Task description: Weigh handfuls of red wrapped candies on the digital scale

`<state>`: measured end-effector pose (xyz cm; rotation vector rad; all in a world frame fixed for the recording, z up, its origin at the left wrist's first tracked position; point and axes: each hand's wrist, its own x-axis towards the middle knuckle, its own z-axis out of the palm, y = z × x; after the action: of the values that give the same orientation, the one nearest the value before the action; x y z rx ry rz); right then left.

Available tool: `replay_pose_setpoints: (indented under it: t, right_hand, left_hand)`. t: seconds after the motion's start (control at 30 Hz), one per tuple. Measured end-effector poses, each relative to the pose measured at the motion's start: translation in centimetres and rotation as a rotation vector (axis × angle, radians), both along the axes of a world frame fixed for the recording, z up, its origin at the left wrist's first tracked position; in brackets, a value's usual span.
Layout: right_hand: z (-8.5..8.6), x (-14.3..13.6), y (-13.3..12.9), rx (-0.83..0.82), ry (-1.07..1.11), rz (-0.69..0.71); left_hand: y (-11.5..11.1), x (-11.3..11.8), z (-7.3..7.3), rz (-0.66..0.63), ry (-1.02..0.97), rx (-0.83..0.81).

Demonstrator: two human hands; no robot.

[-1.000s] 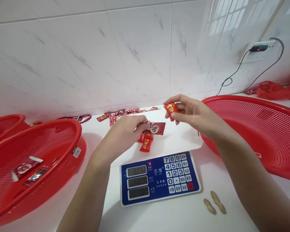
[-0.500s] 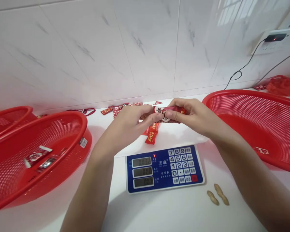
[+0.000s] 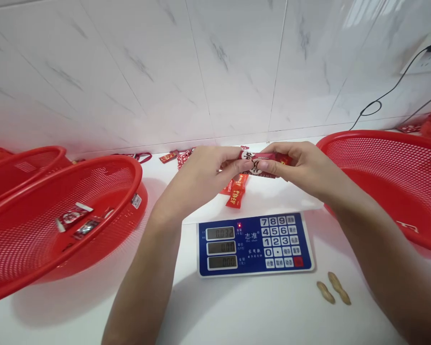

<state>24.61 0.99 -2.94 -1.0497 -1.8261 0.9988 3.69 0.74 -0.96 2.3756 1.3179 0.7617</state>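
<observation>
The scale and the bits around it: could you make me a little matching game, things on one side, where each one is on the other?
Things:
1. dark red packet
2. two peanuts
3. small red candies
4. silver-ended wrappers

Places:
A. in the left basket
B. on the scale platform
C. pinched between the left hand and right hand
D. on the counter right of the keypad

Pairs: 1-C, 2-D, 3-B, 4-A

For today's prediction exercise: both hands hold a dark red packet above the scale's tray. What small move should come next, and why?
Probably pull the dark red packet apart: the left hand and right hand pinch its opposite ends above the scale, a grip suited to tearing.
</observation>
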Motion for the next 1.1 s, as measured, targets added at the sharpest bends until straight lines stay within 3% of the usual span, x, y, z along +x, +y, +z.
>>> replay_pose_setpoints:
  t: [0.2, 0.3, 0.47, 0.6, 0.7, 0.8, 0.9, 1.1]
  right_hand:
    - [0.8, 1.8, 0.2, 0.076, -0.104, -0.295]
    - [0.8, 2.2, 0.2, 0.101, -0.027, -0.275]
    - [0.5, 2.1, 0.1, 0.097, -0.021, -0.278]
    - [1.0, 1.9, -0.2, 0.057, -0.052, -0.213]
    - [1.3, 1.4, -0.6, 0.033, -0.029, -0.118]
    - [1.1, 0.5, -0.9, 0.019, 0.015, -0.036]
    - [0.6, -0.2, -1.1, 0.001, 0.05, -0.005]
    - [0.4, -0.1, -1.3, 0.024, 0.056, -0.089]
  left_hand:
    - [0.9, 0.6, -1.1, 0.129, 0.174, -0.057]
    - [1.3, 1.0, -1.9, 0.12, 0.258, -0.137]
    - [0.9, 1.4, -2.0, 0.274, 0.247, 0.008]
    - [-0.3, 1.6, -1.0, 0.114, -0.086, 0.068]
    - [-0.9, 1.6, -0.5, -0.007, -0.245, 0.023]
    - [-0.9, 1.4, -0.2, -0.065, -0.247, -0.049]
    - [-0.7, 1.1, -0.1, -0.05, -0.232, -0.016]
    - [-1.0, 1.1, 0.1, -0.024, -0.21, 0.067]
